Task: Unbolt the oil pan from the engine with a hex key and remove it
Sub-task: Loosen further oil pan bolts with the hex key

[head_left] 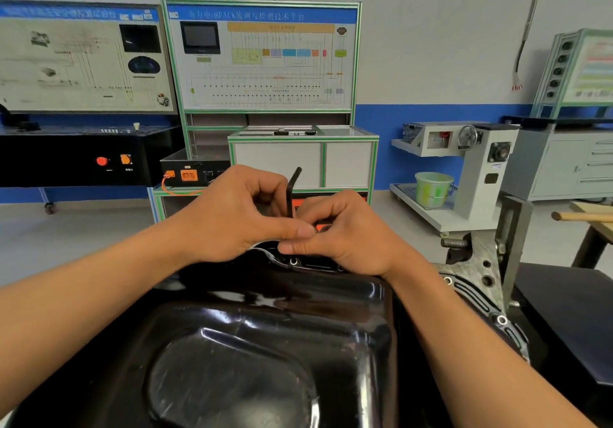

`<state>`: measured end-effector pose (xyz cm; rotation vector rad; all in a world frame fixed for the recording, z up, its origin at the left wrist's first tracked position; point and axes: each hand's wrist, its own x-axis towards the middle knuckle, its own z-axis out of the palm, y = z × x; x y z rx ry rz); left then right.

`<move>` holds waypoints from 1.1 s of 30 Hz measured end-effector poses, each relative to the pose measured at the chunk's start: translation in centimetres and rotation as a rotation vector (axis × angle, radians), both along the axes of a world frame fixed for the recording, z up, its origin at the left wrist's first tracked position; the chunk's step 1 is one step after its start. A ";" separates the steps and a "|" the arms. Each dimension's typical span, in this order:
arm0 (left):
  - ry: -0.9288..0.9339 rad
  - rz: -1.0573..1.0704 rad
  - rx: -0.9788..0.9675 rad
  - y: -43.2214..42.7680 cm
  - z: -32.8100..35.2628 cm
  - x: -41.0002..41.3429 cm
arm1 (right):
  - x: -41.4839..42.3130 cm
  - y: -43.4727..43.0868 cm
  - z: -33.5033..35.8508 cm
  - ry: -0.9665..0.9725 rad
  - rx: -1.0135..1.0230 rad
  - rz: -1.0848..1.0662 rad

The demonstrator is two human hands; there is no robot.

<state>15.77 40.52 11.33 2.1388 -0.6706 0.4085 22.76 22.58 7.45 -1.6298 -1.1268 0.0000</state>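
Left hand point(238, 215) and right hand point(335, 238) are both pinching the upright hex key point(292, 192), likely seating it into the oil pan point(265, 344) rim beneath them.

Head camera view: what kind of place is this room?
Probably an automotive training workshop: wiring-diagram teaching boards stand along the wall, a black oil pan lies close in front, and the left hand and right hand hold a hex key.
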 end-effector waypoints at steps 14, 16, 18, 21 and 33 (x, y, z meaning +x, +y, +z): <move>-0.084 0.002 0.020 0.0 0.2 -0.2 | 0.0 -0.1 0.0 0.002 -0.020 0.006; -0.055 -0.010 0.033 -0.1 0.2 -0.3 | 0.0 0.0 -0.1 0.017 0.000 0.012; -0.009 -0.033 0.082 0.1 0.3 -0.4 | 0.1 -0.1 -0.2 0.036 -0.008 0.017; 0.006 -0.073 0.147 0.6 0.4 -0.4 | 0.1 -0.3 -0.3 0.050 -0.032 0.028; 0.070 -0.067 0.130 0.6 0.5 -0.4 | -0.4 -0.4 0.0 0.062 -0.064 -0.006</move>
